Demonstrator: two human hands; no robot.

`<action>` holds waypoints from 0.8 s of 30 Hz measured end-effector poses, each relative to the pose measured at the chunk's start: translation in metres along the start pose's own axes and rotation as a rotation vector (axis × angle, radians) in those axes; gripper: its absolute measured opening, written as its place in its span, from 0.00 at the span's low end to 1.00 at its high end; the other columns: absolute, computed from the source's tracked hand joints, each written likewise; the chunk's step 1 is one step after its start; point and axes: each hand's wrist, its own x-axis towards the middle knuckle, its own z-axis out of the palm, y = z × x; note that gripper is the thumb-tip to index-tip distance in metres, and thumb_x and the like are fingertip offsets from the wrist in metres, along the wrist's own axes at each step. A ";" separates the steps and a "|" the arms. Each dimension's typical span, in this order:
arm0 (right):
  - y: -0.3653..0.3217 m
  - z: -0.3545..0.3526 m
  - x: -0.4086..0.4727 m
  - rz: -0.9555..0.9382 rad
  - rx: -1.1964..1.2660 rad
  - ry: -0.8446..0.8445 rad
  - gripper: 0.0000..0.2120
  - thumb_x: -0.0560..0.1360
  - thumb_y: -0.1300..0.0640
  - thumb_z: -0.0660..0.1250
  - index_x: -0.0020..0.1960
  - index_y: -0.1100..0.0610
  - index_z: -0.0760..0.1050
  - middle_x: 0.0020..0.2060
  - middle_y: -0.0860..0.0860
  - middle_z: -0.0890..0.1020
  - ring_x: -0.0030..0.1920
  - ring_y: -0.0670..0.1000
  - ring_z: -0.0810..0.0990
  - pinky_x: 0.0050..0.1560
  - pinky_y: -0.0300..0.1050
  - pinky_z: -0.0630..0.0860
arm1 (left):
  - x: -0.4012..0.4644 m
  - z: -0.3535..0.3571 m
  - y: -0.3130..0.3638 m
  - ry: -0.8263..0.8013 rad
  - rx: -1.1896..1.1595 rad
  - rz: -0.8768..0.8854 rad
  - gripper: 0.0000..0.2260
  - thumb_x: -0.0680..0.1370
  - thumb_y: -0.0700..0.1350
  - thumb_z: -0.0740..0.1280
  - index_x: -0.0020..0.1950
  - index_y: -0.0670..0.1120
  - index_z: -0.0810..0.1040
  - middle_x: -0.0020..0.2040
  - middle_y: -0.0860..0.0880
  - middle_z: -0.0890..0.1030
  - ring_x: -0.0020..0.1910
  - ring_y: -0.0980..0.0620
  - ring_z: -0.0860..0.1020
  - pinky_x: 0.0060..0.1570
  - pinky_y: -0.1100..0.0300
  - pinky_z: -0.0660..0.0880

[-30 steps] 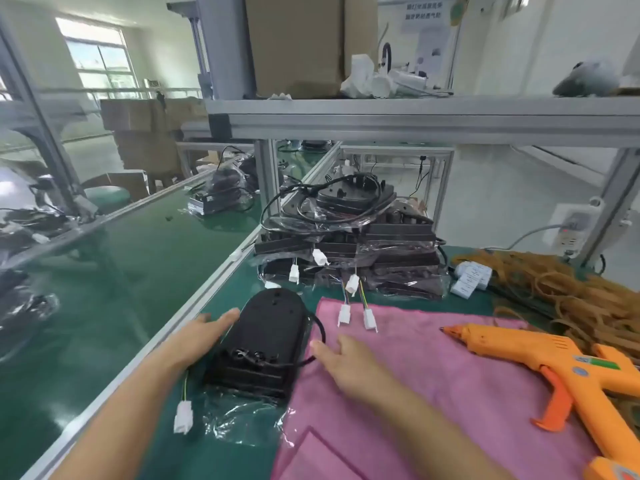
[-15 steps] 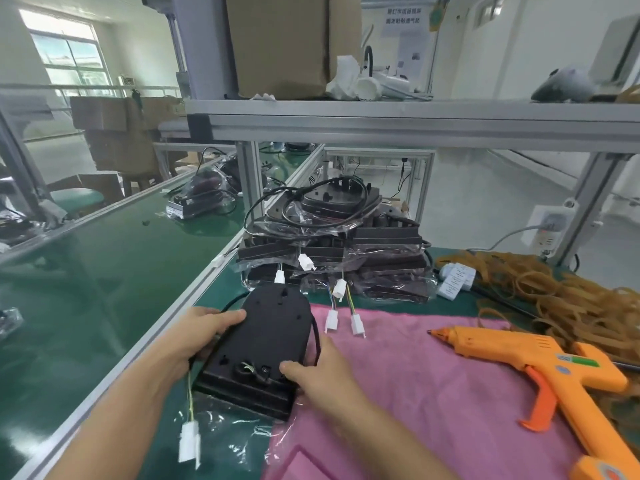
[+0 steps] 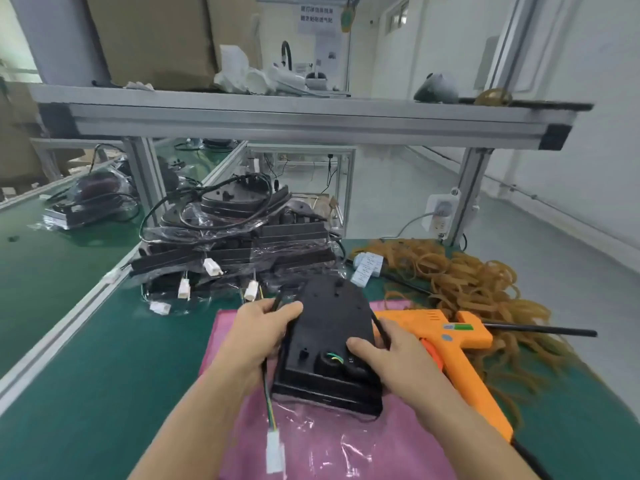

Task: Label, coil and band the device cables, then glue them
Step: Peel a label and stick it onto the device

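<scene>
A black device (image 3: 329,337) with a rounded far end lies over the pink cloth (image 3: 311,445), held between both hands. My left hand (image 3: 258,336) grips its left side and pinches the black cable (image 3: 277,301) there. From under that hand the wire hangs down to a white connector (image 3: 274,448). My right hand (image 3: 388,358) grips the device's near right corner, thumb on top beside the cable hole. An orange glue gun (image 3: 446,337) lies just right of the device. Tan rubber bands (image 3: 467,282) are heaped at the right. White labels (image 3: 367,268) lie behind the device.
A stack of bagged black devices with dangling white connectors (image 3: 235,237) stands at the back. A green conveyor belt (image 3: 52,271) runs along the left behind an aluminium rail. An aluminium shelf (image 3: 294,123) spans overhead. A power socket (image 3: 441,213) hangs on the right post.
Both hands took hold of the black device and carried it from the green mat at the left onto the pink cloth, next to the glue gun. The connector now dangles below my left hand.
</scene>
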 end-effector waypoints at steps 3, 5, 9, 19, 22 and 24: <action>0.016 -0.008 0.014 0.003 -0.215 0.018 0.15 0.73 0.47 0.69 0.58 0.48 0.74 0.48 0.44 0.80 0.51 0.48 0.79 0.56 0.48 0.75 | 0.003 0.014 -0.027 0.017 -0.066 -0.070 0.07 0.78 0.34 0.64 0.41 0.38 0.76 0.21 0.50 0.70 0.14 0.59 0.63 0.16 0.72 0.60; 0.024 -0.006 0.018 -0.022 -0.319 -0.014 0.19 0.72 0.47 0.69 0.62 0.48 0.71 0.50 0.44 0.80 0.52 0.48 0.78 0.55 0.46 0.74 | 0.005 0.014 -0.043 0.045 -0.005 -0.074 0.08 0.78 0.33 0.64 0.39 0.40 0.75 0.18 0.54 0.66 0.15 0.59 0.61 0.16 0.70 0.58; 0.030 -0.008 0.021 -0.020 -0.510 -0.096 0.23 0.70 0.41 0.66 0.63 0.47 0.70 0.55 0.45 0.79 0.57 0.50 0.77 0.55 0.47 0.73 | 0.013 0.001 -0.057 0.066 0.264 -0.019 0.10 0.78 0.36 0.66 0.37 0.42 0.75 0.23 0.51 0.71 0.21 0.52 0.68 0.24 0.64 0.67; -0.016 -0.029 0.160 0.236 0.078 0.088 0.08 0.79 0.67 0.58 0.42 0.63 0.70 0.29 0.57 0.72 0.23 0.51 0.70 0.19 0.36 0.68 | 0.042 0.040 -0.016 0.110 0.781 0.590 0.10 0.75 0.42 0.69 0.56 0.51 0.80 0.49 0.58 0.76 0.40 0.64 0.73 0.42 0.72 0.65; -0.014 -0.017 0.191 0.363 0.161 0.057 0.04 0.81 0.68 0.56 0.50 0.64 0.69 0.29 0.58 0.73 0.26 0.51 0.71 0.16 0.34 0.69 | 0.066 0.068 -0.005 -0.020 0.671 0.514 0.10 0.75 0.38 0.68 0.52 0.50 0.81 0.47 0.56 0.77 0.38 0.61 0.74 0.43 0.72 0.68; -0.009 -0.012 0.204 0.422 0.188 0.043 0.03 0.80 0.68 0.56 0.52 0.64 0.68 0.30 0.58 0.73 0.26 0.51 0.72 0.15 0.34 0.69 | 0.080 0.078 -0.005 -0.072 0.631 0.442 0.11 0.75 0.37 0.67 0.48 0.53 0.80 0.50 0.55 0.80 0.43 0.56 0.77 0.48 0.66 0.72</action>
